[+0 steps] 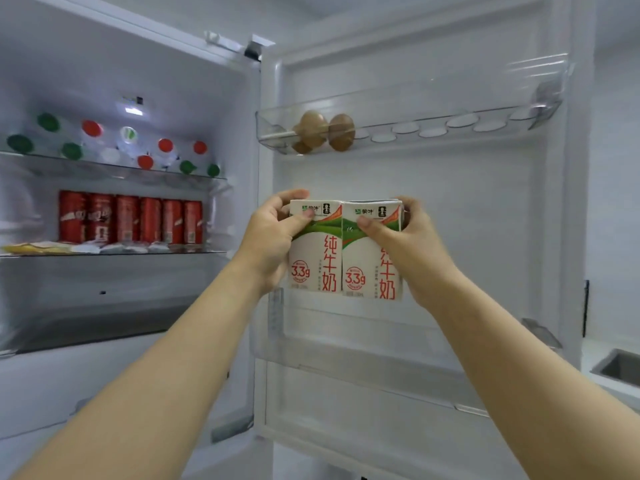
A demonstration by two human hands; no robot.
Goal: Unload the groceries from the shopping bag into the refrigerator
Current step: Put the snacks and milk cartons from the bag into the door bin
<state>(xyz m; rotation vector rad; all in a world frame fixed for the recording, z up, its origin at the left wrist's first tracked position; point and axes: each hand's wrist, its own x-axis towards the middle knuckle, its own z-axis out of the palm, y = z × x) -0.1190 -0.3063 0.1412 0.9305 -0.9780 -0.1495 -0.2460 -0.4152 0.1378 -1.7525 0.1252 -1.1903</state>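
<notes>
Partly hidden milk cartons [346,251]: left hand [273,240] and right hand [405,247] clamp them.

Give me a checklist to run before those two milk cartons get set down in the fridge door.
1. Grip on left carton: left hand wraps its side, thumb on front. Ok.
2. Grip on right carton: right hand holds its side, thumb on front. Ok.
3. Cartons upright and pressed side by side. Ok.
4. Door shelf below the cartons: no items visible in it. Ok.
5. Shelf depth versus carton height: cannot tell.
6. Headroom: egg tray with brown eggs sits well above the cartons. Ok.
</notes>
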